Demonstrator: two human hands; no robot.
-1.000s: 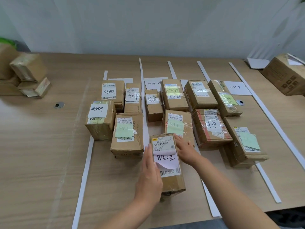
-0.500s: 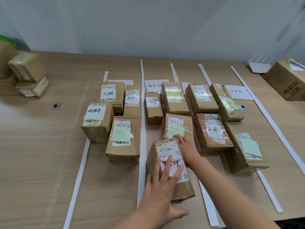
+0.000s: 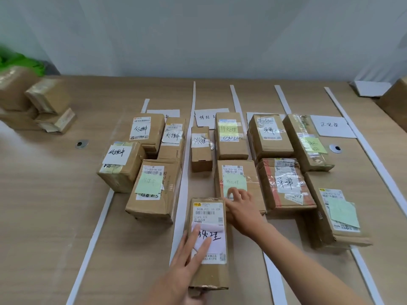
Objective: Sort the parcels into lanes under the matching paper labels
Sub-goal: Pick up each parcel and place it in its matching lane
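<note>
Cardboard parcel (image 3: 212, 219), nearest of the lot, lies flat on the wooden table (image 3: 55, 216), its long axis running 6 to 12 o'clock with the barcode end toward 12. It sits at the near end of the second lane, left edge over a white paper strip (image 3: 179, 208). The left hand (image 3: 182, 271), at its 7 o'clock, lays straight fingers across its handwritten label (image 3: 217, 236). The right hand (image 3: 243, 210), at its 1 o'clock by the far corner, is relaxed, fingertips touching the green note (image 3: 234, 182) on the next parcel (image 3: 253, 179).
</note>
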